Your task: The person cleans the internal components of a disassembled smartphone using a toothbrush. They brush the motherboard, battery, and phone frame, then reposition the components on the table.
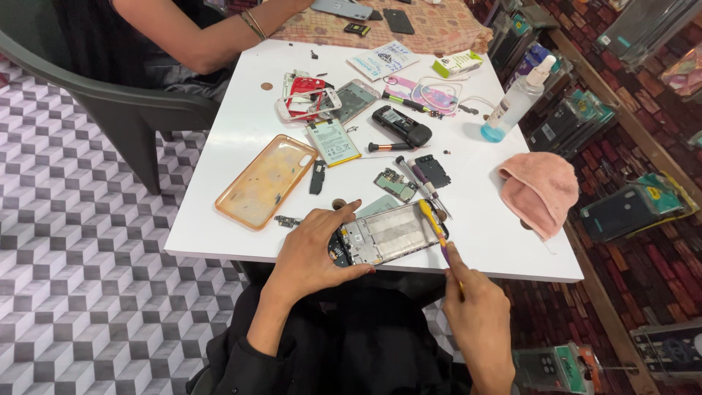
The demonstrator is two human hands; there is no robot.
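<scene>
opened phone frame (387, 234), light, stiff and likely fragile, is lying at the white table (241, 139) edge, left hand (311, 252) fingers curling round its end, right hand (475, 311) fingers pinching a yellow pry tool (436, 228) against its side.

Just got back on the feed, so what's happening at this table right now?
A person sits at a white table with an opened phone at its near edge. The left hand holds the phone steady, while the right hand works a yellow and purple tool against its right end. Loose parts, a battery, an orange phone case and a pink cloth lie around.
</scene>
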